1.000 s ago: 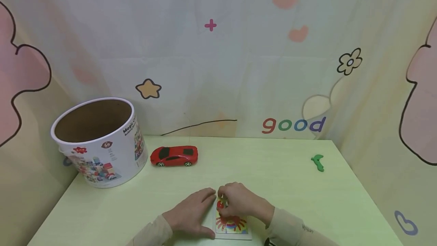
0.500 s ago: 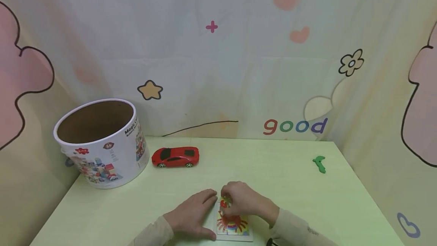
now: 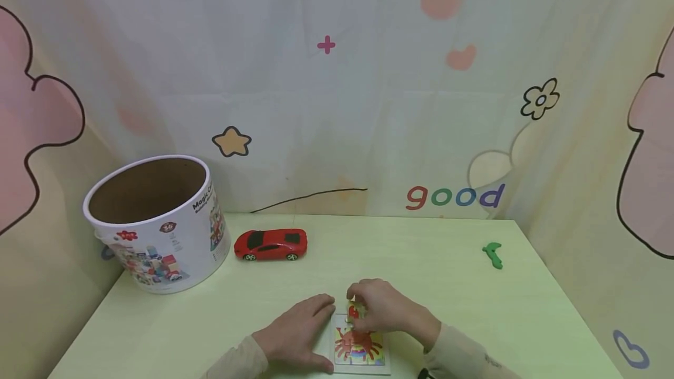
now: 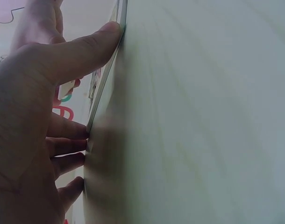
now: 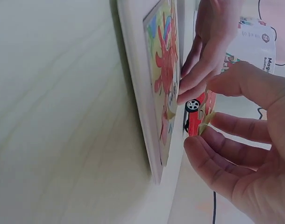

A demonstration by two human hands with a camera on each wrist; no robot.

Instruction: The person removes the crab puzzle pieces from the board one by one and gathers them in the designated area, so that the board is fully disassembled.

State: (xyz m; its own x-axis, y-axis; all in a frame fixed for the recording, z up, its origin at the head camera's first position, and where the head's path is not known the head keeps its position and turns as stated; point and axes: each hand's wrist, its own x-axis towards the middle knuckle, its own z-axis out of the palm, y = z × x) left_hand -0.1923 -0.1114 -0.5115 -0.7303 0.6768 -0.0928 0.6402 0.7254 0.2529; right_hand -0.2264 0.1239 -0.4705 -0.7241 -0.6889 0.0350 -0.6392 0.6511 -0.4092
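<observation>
A crab puzzle (image 3: 360, 348) lies in a white-rimmed board at the table's front, its red crab and rainbow belly showing. My left hand (image 3: 296, 332) rests along the board's left edge, thumb near the front corner and fingers toward the back. Above the upper part of the board, my right hand (image 3: 388, 310) pinches a yellow and red puzzle piece (image 3: 355, 311) between thumb and fingers. In the right wrist view the piece (image 5: 205, 120) appears edge-on, lifted off the board (image 5: 138, 88). Part of the picture is hidden under the right hand in the head view.
A large white bucket (image 3: 174, 256) with printed blocks stands at the back left. Beside it sits a red toy car (image 3: 271, 245). A small green curved piece (image 3: 493, 255) lies at the right. A printed curtain (image 3: 337, 104) closes off the table's back edge.
My right hand has moved slightly right with the puzzle piece, baring more of the board's upper left part. My left hand keeps its place at the board's edge.
</observation>
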